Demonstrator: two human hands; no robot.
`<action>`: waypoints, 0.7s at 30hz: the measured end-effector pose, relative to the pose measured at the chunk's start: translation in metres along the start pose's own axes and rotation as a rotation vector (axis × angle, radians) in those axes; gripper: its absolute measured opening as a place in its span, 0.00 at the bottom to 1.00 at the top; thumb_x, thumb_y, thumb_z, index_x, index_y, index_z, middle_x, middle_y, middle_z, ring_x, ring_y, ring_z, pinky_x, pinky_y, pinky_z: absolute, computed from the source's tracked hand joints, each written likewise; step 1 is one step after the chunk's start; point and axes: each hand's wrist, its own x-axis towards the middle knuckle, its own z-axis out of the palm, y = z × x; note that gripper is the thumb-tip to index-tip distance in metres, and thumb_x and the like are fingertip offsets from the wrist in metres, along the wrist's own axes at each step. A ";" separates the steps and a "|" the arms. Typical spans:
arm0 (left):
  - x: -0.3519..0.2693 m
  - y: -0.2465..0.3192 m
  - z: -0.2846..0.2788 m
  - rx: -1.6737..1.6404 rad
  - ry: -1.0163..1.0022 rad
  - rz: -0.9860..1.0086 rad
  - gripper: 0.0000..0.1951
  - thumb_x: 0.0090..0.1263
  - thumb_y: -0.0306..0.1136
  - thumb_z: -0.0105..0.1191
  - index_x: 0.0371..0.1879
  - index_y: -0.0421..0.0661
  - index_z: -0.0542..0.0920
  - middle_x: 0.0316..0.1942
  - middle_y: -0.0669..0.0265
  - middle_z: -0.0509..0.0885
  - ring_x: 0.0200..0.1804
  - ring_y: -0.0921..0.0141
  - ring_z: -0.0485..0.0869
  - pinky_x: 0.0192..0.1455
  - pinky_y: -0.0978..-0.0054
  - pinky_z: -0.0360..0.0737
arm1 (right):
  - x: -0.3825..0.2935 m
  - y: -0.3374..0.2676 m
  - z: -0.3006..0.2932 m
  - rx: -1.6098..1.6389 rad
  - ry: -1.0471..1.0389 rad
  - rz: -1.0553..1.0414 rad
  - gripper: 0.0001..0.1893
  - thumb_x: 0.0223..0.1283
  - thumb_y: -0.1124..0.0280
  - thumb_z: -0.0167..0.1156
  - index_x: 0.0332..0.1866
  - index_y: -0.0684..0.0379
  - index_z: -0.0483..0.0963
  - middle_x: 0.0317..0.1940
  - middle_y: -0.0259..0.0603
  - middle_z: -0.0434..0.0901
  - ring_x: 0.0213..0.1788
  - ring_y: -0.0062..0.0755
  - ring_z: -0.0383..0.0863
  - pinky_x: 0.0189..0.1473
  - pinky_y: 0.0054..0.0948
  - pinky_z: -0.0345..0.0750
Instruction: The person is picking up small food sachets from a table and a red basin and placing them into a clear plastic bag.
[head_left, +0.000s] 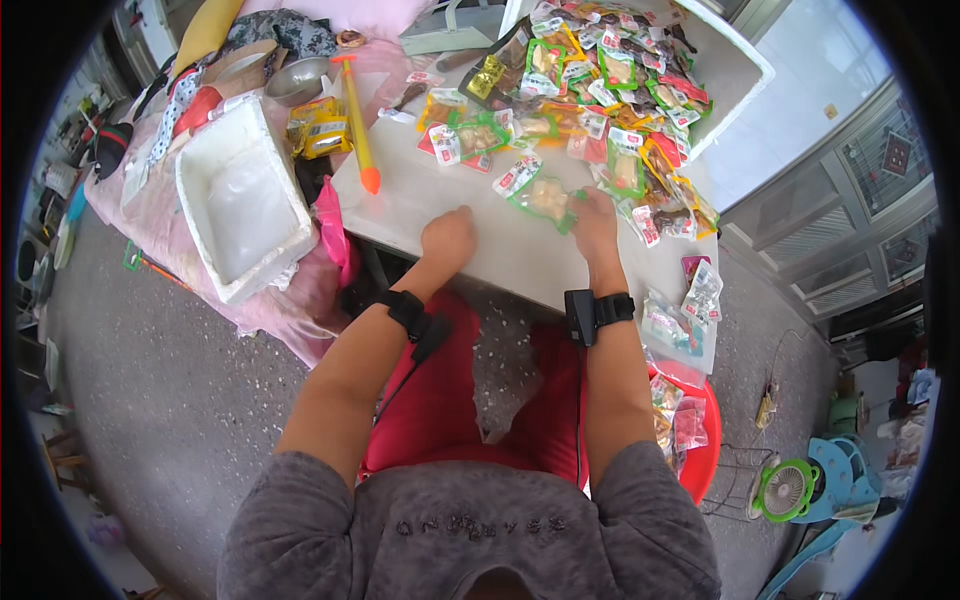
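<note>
My right hand (597, 223) grips the right edge of a green-edged plastic food packet (547, 196) with a clear window showing pale pieces. This packet lies over the light tabletop (510, 251), in front of the pile. My left hand (449, 238) is curled into a loose fist near the table's front edge, left of the packet. Nothing shows in it, and its fingertips are partly hidden. Beyond both hands, a heap of sealed food packets (619, 71) in green, orange and red spills from a tipped white foam box (731, 71).
Left stands another white foam box (251, 199) on pink cloth (150, 232). A yellow tube with orange ends (358, 124) lies beside yellow packs (319, 127). Clear bags (675, 326) rest at the table's right edge, above a red basin (705, 442) holding packets. A green fan (786, 489) stands lower right.
</note>
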 end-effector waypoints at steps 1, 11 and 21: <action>0.000 0.002 0.001 -0.001 -0.002 0.002 0.06 0.50 0.31 0.41 0.23 0.42 0.69 0.21 0.56 0.74 0.27 0.58 0.73 0.29 0.62 0.68 | -0.009 -0.003 -0.007 -0.008 -0.017 0.023 0.15 0.42 0.79 0.53 0.38 0.62 0.61 0.27 0.35 0.68 0.28 0.22 0.70 0.25 0.23 0.71; -0.011 0.038 0.003 -0.106 -0.090 -0.008 0.08 0.53 0.34 0.40 0.24 0.43 0.69 0.22 0.55 0.74 0.29 0.58 0.73 0.31 0.63 0.68 | -0.042 -0.001 -0.022 -0.128 -0.204 0.167 0.13 0.41 0.80 0.52 0.35 0.62 0.62 0.24 0.34 0.69 0.24 0.20 0.70 0.22 0.16 0.69; -0.013 0.050 -0.011 -0.004 -0.060 0.084 0.08 0.52 0.34 0.41 0.22 0.42 0.68 0.21 0.55 0.74 0.26 0.57 0.73 0.29 0.62 0.68 | -0.045 0.021 -0.031 -0.218 -0.043 0.000 0.17 0.37 0.80 0.53 0.38 0.66 0.62 0.22 0.36 0.67 0.23 0.21 0.67 0.20 0.19 0.64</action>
